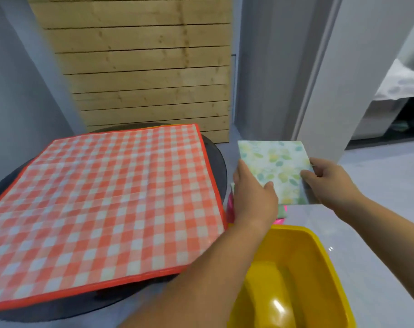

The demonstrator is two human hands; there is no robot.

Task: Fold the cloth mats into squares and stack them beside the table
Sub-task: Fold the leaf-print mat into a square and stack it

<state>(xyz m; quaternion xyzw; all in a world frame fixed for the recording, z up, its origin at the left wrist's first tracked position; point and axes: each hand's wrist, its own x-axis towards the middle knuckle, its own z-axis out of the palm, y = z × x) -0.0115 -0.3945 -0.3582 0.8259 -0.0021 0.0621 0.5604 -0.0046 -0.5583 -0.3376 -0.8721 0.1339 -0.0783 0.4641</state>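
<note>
Largest in view: a red-and-white checked cloth mat with an orange-red border (pixel 111 195), spread flat and unfolded over most of a round dark grey surface (pixel 216 159), left corner cut off by the frame. Folding of this one judged not yet begun. Down on the pale grey floor (pixel 367 209), off the near right edge of the surface: a glossy yellow plastic tub (pixel 319 268), cropped at the bottom, inside only partly seen. Beyond the tub, just off the right edge of the surface: a pale floral cloth mat in green and yellow, already folded into a square (pixel 277 166), held level above the floor. Gripped from both sides, by the left hand (pixel 253 197) at its near left edge and the right hand (pixel 329 183) at its right edge, thumbs on top, fingers (pixel 242 169) curled round underneath. Probably about to be set down. Directly below, slivers of pink and pale green cloth (pixel 281 213), likely the stack of finished squares, mostly hidden by the hands and the held square, number impossible to tell. By this reading, several mats done, one in hand, at least the checked one left.
</note>
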